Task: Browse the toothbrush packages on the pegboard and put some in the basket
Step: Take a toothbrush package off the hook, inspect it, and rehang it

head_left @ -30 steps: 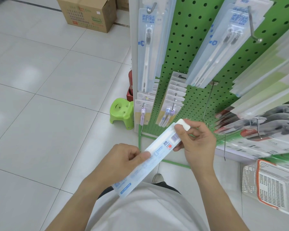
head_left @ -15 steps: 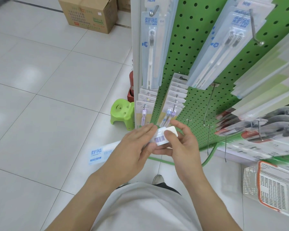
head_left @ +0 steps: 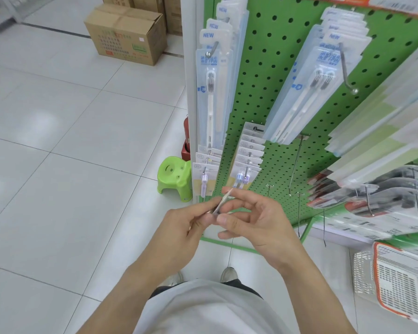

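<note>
Far left, a taped cardboard box sits on the white tile floor. A green plastic stool stands at the foot of the green pegboard.

Centre: our left hand pinches a toothbrush package, seen nearly edge-on and blurred, so we cannot read it. It is held just in front of the pegboard's lower hooks. Our right hand is against the same package, fingers half-curled; we cannot tell whether it truly grips.

On the board: single white toothbrush packs at the left edge, twin packs beside them, small carded brushes below.

Lower right, a white basket with orange trim on the floor, well apart from the hands.
</note>
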